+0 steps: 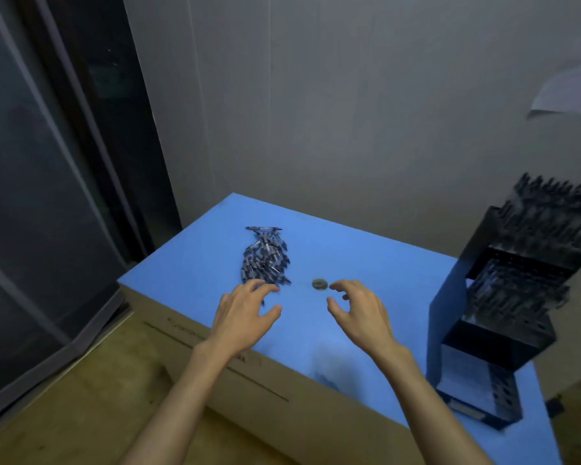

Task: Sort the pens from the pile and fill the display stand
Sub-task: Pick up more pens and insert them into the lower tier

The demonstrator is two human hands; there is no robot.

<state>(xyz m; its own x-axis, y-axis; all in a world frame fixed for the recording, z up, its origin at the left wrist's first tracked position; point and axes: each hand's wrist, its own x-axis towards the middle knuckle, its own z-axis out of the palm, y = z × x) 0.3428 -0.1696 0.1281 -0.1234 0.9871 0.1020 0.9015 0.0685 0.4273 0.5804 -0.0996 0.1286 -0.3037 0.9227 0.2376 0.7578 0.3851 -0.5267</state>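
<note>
Left hand point(245, 313) spread empty, fingertips at pen pile point(265, 260); right hand point(359, 310) half-curled, empty

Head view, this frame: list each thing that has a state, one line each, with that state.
pen pile: heaped loose on the blue tabletop, unsorted.
display stand: upright at the table's right edge, upper tiers already holding pens, blurred.
small round object: lying flat between the hands, identity unclear.
left hand: open, empty, fingertips at the pile's near edge.
right hand: open, curled, empty, beside the round object.
</note>
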